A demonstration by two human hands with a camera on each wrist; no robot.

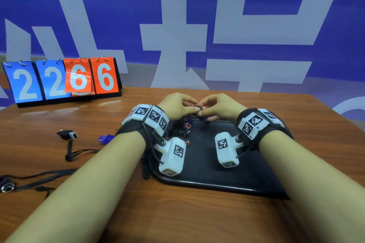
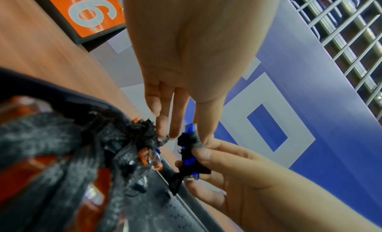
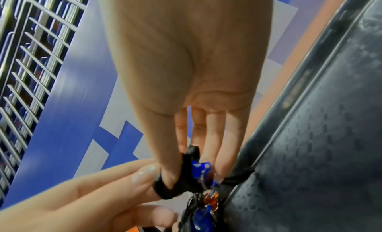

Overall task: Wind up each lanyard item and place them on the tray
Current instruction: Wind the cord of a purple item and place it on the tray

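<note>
Hands (image 1: pixel 178 104) (image 1: pixel 221 105) pinch blue lanyard (image 3: pixel 198 168) — above tray (image 1: pixel 207 175).

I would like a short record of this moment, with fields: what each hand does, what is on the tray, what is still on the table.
left hand: pinches the black strap of the blue lanyard item
right hand: pinches the same item, strap looped over a finger
tray: black, a pile of wound lanyards at its far left corner
table: loose black lanyards and a blue whistle left of the tray
background: score cards reading 2266
</note>
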